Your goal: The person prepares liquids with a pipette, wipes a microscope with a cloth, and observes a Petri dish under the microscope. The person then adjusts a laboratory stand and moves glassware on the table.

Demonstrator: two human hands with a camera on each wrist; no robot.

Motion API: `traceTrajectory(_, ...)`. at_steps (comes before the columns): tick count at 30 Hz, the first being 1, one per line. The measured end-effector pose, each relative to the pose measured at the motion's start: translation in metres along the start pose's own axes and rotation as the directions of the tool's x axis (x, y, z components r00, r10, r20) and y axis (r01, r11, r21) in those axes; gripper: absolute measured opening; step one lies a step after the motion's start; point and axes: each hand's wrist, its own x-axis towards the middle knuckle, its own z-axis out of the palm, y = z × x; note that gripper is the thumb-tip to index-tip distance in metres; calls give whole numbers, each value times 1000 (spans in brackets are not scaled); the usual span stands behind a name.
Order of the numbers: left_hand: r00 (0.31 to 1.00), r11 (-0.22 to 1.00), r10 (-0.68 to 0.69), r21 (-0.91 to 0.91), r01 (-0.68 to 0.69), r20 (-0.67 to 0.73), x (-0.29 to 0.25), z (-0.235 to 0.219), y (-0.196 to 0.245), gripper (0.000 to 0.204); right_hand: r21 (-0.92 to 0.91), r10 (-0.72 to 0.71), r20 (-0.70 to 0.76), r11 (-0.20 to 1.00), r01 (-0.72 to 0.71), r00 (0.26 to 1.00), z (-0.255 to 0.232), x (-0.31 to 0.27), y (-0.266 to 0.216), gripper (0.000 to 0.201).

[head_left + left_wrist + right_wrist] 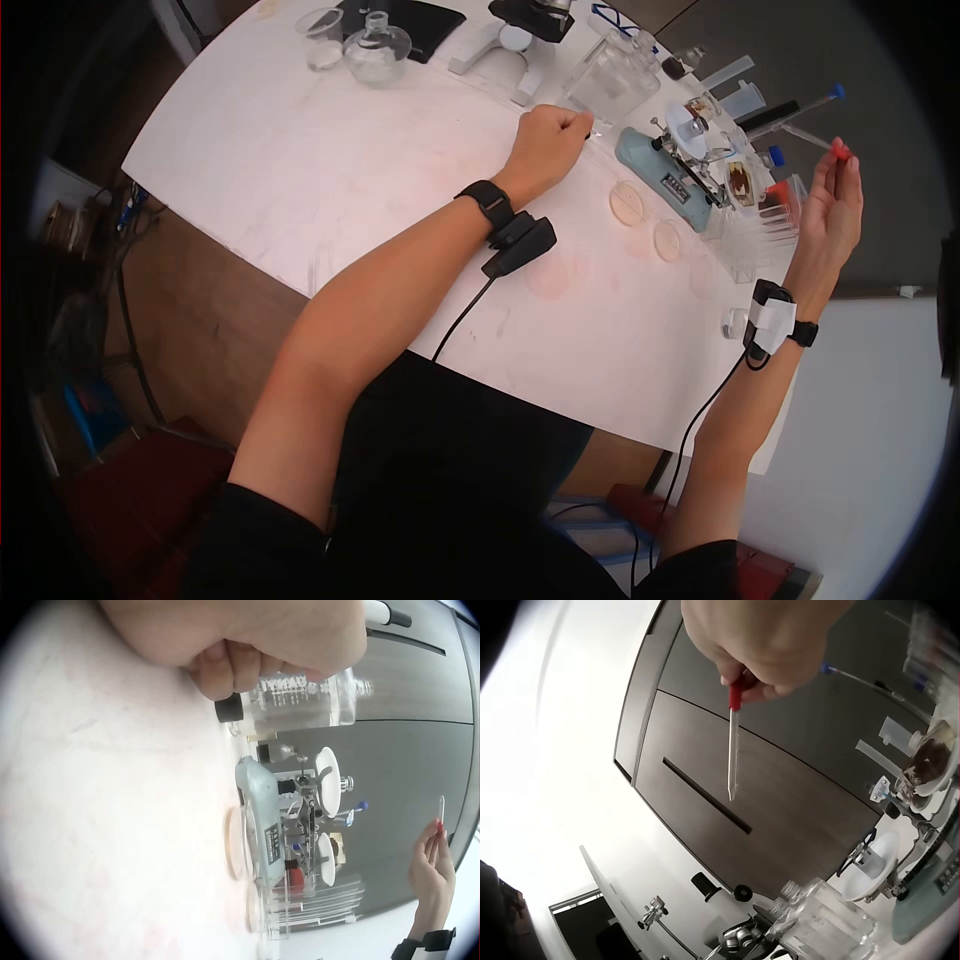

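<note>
My right hand (830,225) is raised past the right edge of the table, pinching the red rubber bulb of a glass dropper (733,750) between thumb and fingertips. In the right wrist view its clear tube points down, in front of the cabinet doors. My left hand (548,150) rests on the table with its fingers curled in. Right at those fingers is a small black cap (229,707); I cannot tell whether they grip it. Just beyond the left hand stands a clear glass bottle (615,75).
A blue-grey balance (665,180) with white pans stands right of the bottle. Near it lie petri dishes (627,202) and a clear rack (745,240). A microscope (505,50), a round glass flask (377,50) and a clear cup (322,40) stand at the back.
</note>
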Motion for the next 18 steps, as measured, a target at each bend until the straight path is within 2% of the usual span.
traceTrajectory(2,1000,1000,-15,-22,14,-23,1,4,-3,46,-16,-12,15,1000,12,1000,7,0,-9,17)
traceTrajectory(3,999,999,-41,-31,40,-15,7,7,-10,46,-23,-13,42,1000,14,999,-1,-1,-17,17)
traceTrajectory(6,998,996,-57,-61,58,4,14,11,-22,46,-135,-20,-26,991,17,999,-37,-8,-43,18)
traceTrajectory(8,996,993,-84,-81,87,40,15,13,-19,46,-236,-49,-98,971,24,994,-83,-4,-66,16)
traceTrajectory(9,986,982,-153,-103,159,69,15,12,-17,44,-279,-53,-137,960,12,989,-109,-1,-75,15)
traceTrajectory(11,975,964,-205,-156,216,82,13,12,-14,43,-375,-75,-191,927,-2,979,-161,0,-100,15)
traceTrajectory(14,965,945,-253,-197,261,67,12,3,-22,41,-490,-95,-284,870,-59,954,-200,-20,-94,15)
traceTrajectory(18,957,931,-279,-223,291,84,7,7,-11,38,-596,-142,-378,793,-123,915,-218,-43,-96,17)
